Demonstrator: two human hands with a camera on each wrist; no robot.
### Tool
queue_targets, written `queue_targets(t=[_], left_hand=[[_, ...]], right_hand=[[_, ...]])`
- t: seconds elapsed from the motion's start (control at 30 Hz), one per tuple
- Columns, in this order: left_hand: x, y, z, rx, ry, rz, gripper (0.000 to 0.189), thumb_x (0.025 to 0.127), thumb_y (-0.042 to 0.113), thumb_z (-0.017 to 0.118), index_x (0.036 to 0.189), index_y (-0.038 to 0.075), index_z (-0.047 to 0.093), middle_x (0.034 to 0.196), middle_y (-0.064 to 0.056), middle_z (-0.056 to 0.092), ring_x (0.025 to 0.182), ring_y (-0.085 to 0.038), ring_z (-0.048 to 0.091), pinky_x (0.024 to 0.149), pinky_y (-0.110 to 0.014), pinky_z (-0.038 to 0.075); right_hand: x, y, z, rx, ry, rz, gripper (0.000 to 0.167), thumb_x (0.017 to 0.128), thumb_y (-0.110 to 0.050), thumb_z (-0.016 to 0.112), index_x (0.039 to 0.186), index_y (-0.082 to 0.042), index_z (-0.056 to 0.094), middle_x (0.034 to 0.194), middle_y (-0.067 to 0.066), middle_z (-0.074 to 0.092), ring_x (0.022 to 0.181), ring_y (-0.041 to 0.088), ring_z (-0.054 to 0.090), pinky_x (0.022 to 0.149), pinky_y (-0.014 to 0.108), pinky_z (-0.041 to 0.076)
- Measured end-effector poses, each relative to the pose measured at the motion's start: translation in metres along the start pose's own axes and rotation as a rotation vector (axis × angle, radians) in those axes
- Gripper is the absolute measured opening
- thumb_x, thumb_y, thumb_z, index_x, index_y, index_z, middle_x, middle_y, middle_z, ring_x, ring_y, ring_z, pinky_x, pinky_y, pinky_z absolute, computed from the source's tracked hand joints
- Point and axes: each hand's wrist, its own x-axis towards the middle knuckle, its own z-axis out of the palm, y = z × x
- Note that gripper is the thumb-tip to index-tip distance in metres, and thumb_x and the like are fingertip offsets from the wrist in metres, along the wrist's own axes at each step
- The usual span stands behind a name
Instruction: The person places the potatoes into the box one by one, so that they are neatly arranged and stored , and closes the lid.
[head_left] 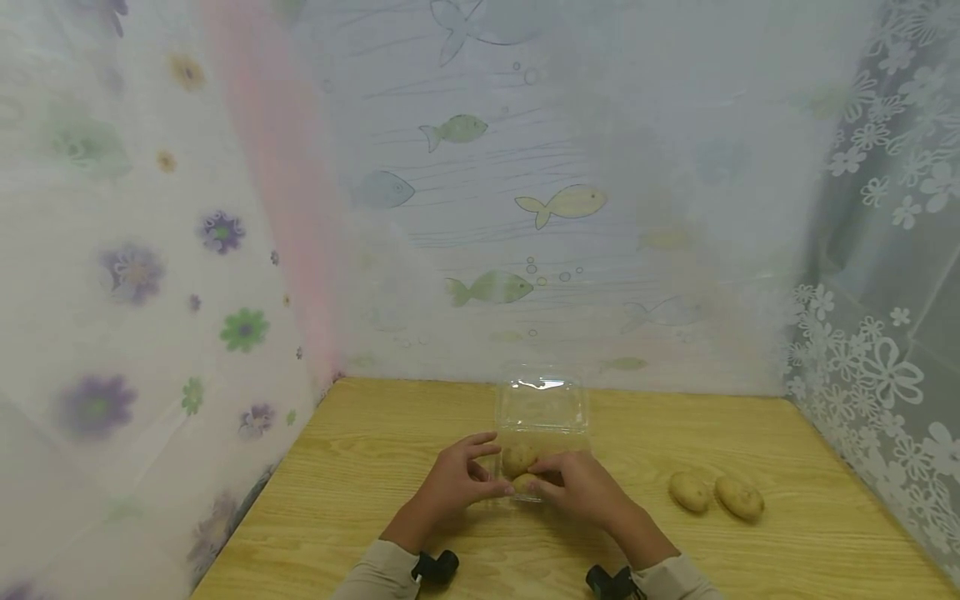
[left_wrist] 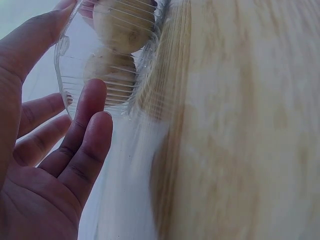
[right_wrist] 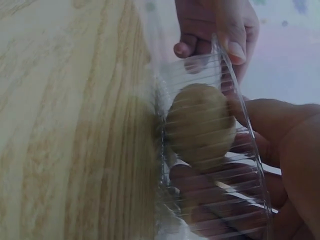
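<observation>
A clear plastic clamshell container (head_left: 542, 407) stands on the table with its lid raised at the back. Inside are two potatoes, a farther potato (head_left: 517, 459) and a nearer potato (head_left: 524, 483). My left hand (head_left: 459, 477) holds the container's left side, thumb at the near rim and fingers spread along the wall. From the right, my right hand (head_left: 587, 490) reaches over the rim and grips the nearer potato. In the right wrist view, that potato (right_wrist: 200, 125) shows through the ribbed wall, the thumb on it and fingers behind the plastic.
Two more potatoes lie on the wooden table (head_left: 360, 467) to the right: one potato (head_left: 689, 492) and, beside it, another potato (head_left: 739, 498). A fish-patterned curtain (head_left: 480, 208) hangs behind the table, with flowered sheets on both sides.
</observation>
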Motion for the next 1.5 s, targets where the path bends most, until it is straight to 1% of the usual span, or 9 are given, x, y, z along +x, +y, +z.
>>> queue_targets(t=[0.13, 0.23, 0.37, 0.6, 0.87, 1.0, 1.17, 1.3, 1.5], left_hand=[[-0.0001, 0.0008, -0.0001, -0.006, -0.005, 0.0, 0.076, 0.084, 0.043, 0.087, 0.146, 0.009, 0.06, 0.161, -0.002, 0.046, 0.089, -0.006, 0.071, 0.076, -0.024, 0.059], [0.0003, 0.0004, -0.0001, -0.008, -0.009, 0.002, 0.076, 0.084, 0.043, 0.087, 0.146, 0.009, 0.059, 0.16, -0.002, 0.046, 0.089, -0.006, 0.07, 0.076, -0.024, 0.059], [0.0006, -0.0005, -0.0002, -0.017, -0.011, 0.007, 0.077, 0.084, 0.043, 0.087, 0.147, 0.008, 0.059, 0.161, -0.002, 0.046, 0.09, -0.006, 0.071, 0.076, -0.024, 0.059], [-0.0003, -0.0004, -0.0005, -0.031, -0.007, 0.009, 0.077, 0.084, 0.041, 0.088, 0.147, 0.007, 0.059, 0.161, -0.004, 0.045, 0.09, -0.007, 0.071, 0.077, -0.023, 0.059], [-0.0004, 0.0004, -0.0004, -0.037, -0.007, -0.002, 0.077, 0.084, 0.04, 0.088, 0.146, 0.007, 0.059, 0.161, -0.003, 0.045, 0.09, -0.008, 0.071, 0.077, -0.024, 0.059], [-0.0004, 0.0015, -0.0007, -0.035, -0.005, -0.008, 0.077, 0.084, 0.04, 0.088, 0.147, 0.008, 0.059, 0.161, -0.002, 0.046, 0.089, -0.008, 0.071, 0.077, -0.023, 0.059], [-0.0012, 0.0019, -0.0021, -0.026, -0.004, -0.003, 0.077, 0.084, 0.041, 0.088, 0.147, 0.008, 0.058, 0.161, -0.003, 0.046, 0.09, -0.008, 0.071, 0.077, -0.023, 0.059], [-0.0006, 0.0002, -0.0023, -0.029, -0.005, 0.0, 0.076, 0.084, 0.04, 0.088, 0.147, 0.008, 0.058, 0.161, -0.003, 0.046, 0.09, -0.008, 0.071, 0.078, -0.023, 0.059], [0.0014, -0.0025, -0.0016, -0.046, -0.011, 0.003, 0.077, 0.084, 0.038, 0.089, 0.147, 0.007, 0.058, 0.161, -0.004, 0.046, 0.089, -0.008, 0.072, 0.077, -0.024, 0.059]], right_hand=[[-0.0016, -0.0001, -0.0031, 0.024, -0.022, 0.009, 0.031, 0.102, -0.033, 0.069, 0.117, -0.009, 0.078, 0.113, 0.003, 0.078, 0.097, 0.015, 0.073, 0.08, 0.031, 0.061], [-0.0024, 0.0007, -0.0048, 0.037, -0.026, 0.007, 0.028, 0.102, -0.026, 0.067, 0.12, -0.007, 0.077, 0.118, 0.006, 0.077, 0.102, 0.02, 0.074, 0.083, 0.035, 0.061], [-0.0025, 0.0016, -0.0059, 0.06, -0.027, -0.008, 0.025, 0.101, -0.019, 0.067, 0.12, -0.006, 0.077, 0.119, 0.007, 0.076, 0.103, 0.022, 0.074, 0.083, 0.033, 0.061], [-0.002, 0.0015, -0.0047, 0.069, -0.012, 0.003, 0.023, 0.1, -0.021, 0.07, 0.118, -0.008, 0.078, 0.118, 0.005, 0.077, 0.102, 0.019, 0.074, 0.083, 0.032, 0.061], [-0.0005, 0.0009, -0.0006, 0.07, 0.034, 0.021, 0.018, 0.097, -0.022, 0.075, 0.111, -0.012, 0.081, 0.109, 0.0, 0.078, 0.091, 0.009, 0.073, 0.077, 0.025, 0.059], [0.0007, 0.0012, 0.0017, 0.066, 0.061, 0.01, 0.015, 0.094, -0.021, 0.078, 0.107, -0.014, 0.082, 0.105, -0.002, 0.079, 0.088, 0.008, 0.072, 0.075, 0.025, 0.058], [0.0026, 0.0002, 0.0025, 0.041, 0.062, 0.01, 0.014, 0.093, -0.022, 0.079, 0.106, -0.015, 0.082, 0.105, -0.004, 0.079, 0.091, 0.009, 0.073, 0.077, 0.025, 0.058], [0.0022, -0.0005, 0.0013, 0.034, 0.065, -0.007, 0.015, 0.094, -0.021, 0.078, 0.107, -0.014, 0.081, 0.106, -0.003, 0.079, 0.092, 0.011, 0.073, 0.078, 0.027, 0.059], [0.0013, 0.0005, -0.0007, 0.006, 0.049, -0.008, 0.015, 0.095, -0.021, 0.077, 0.109, -0.015, 0.081, 0.107, -0.003, 0.079, 0.088, 0.006, 0.071, 0.075, 0.024, 0.057]])
